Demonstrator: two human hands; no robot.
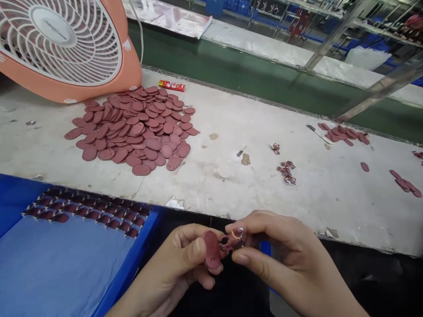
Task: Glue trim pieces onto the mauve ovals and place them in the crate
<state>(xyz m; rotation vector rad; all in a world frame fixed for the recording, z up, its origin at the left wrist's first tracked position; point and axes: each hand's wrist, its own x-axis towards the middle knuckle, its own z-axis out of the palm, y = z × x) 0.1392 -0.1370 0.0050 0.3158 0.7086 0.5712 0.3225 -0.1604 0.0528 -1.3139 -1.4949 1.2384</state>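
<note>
My left hand (180, 264) pinches a dark red oval leather piece (211, 250) between thumb and fingers, just below the table's front edge. My right hand (277, 251) is closed on a small dark red part with a metal ring (235, 235), pressed against that oval piece. Both hands meet in front of me, fingers curled. A big pile of the same red oval pieces (135, 130) lies on the white table (231, 132), well beyond my left hand.
An orange fan (66, 48) stands at the back left. A blue tray (66, 264) at the lower left holds rows of finished red pieces (92, 211). Small ring parts (287, 171) and more red pieces (343, 134) lie to the right. A red lighter (172, 86) lies behind the pile.
</note>
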